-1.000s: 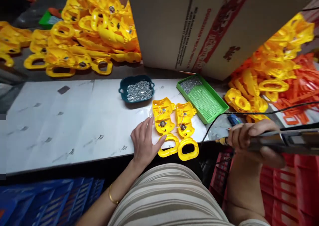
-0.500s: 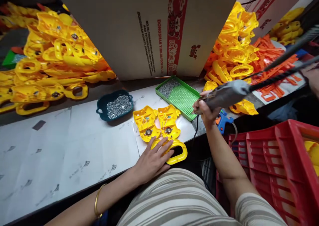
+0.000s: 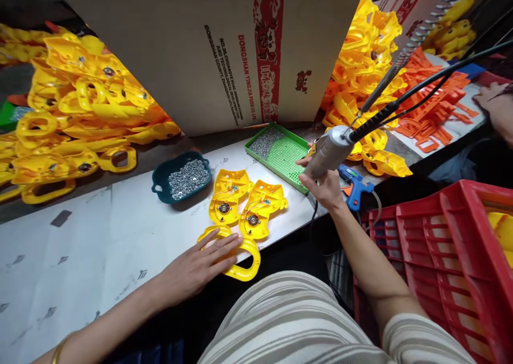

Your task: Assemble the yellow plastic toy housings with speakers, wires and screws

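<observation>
Two yellow plastic shells lie side by side near the table's front edge, the left shell [image 3: 223, 201] and the right shell [image 3: 259, 211], each with wiring and a round metal part inside. My left hand [image 3: 192, 268] lies flat with spread fingers on their ring handles [image 3: 240, 270]. My right hand [image 3: 325, 185] is closed round a grey electric screwdriver [image 3: 331, 150] with a black cable, its tip over the green tray [image 3: 280, 153] that holds small screws in one corner.
A dark teal dish [image 3: 160, 179] full of screws stands left of the shells. A large cardboard box [image 3: 224, 48] stands behind. Heaps of yellow shells [image 3: 76, 107] lie left and right, with orange parts [image 3: 433, 113]. A blue glue gun [image 3: 355, 185] and red crate [image 3: 449, 246] are at right. Another person's hand [image 3: 495, 105] shows far right.
My right hand has lifted the screwdriver from beside the table up over the green tray. My left hand slid from beside the shells onto their ring handles. The view swung left.
</observation>
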A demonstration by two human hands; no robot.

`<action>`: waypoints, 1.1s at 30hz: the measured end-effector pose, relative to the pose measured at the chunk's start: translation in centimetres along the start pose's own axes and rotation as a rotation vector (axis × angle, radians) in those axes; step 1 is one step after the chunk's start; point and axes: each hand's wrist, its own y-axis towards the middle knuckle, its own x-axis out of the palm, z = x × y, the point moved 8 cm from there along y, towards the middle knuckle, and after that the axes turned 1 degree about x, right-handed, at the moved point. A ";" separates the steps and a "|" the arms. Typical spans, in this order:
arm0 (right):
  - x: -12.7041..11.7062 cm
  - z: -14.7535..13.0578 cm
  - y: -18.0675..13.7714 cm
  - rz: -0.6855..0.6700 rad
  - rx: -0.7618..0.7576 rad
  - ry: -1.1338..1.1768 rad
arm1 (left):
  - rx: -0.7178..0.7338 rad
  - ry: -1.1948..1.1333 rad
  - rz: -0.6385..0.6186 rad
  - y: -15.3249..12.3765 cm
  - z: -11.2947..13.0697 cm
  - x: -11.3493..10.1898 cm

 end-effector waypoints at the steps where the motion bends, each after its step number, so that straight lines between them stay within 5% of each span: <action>1: -0.1 -0.3 -0.9 -0.026 0.017 -0.047 | 0.008 -0.018 0.000 -0.3 -0.2 0.0; 4: -1.9 -0.9 -4.5 0.001 0.060 -0.131 | 0.037 -0.073 -0.022 -0.7 -1.0 0.5; 7: -7.5 0.2 -8.3 0.341 0.110 -0.214 | 0.072 -0.083 -0.042 -1.1 -1.8 0.8; 9: -11.6 2.4 -10.8 0.617 0.232 -0.279 | 0.095 -0.058 -0.033 -1.5 -2.2 1.0; 12: -14.1 6.9 -12.2 0.670 0.454 -0.264 | 0.009 -0.033 0.099 -1.9 -2.8 0.4; 16: -13.9 10.2 -12.7 0.687 0.570 -0.183 | -0.272 -0.003 0.326 -1.6 -2.6 -0.6; 23: -11.8 12.2 -13.1 0.665 0.722 0.120 | -0.327 0.195 0.196 0.2 -0.5 2.2; 30: -11.6 8.7 -14.7 0.676 0.593 0.376 | -0.270 0.156 0.111 -1.1 -1.4 2.6; 33: -10.8 5.5 -15.1 0.540 0.501 0.495 | -0.251 0.064 -0.026 -1.9 -2.1 2.1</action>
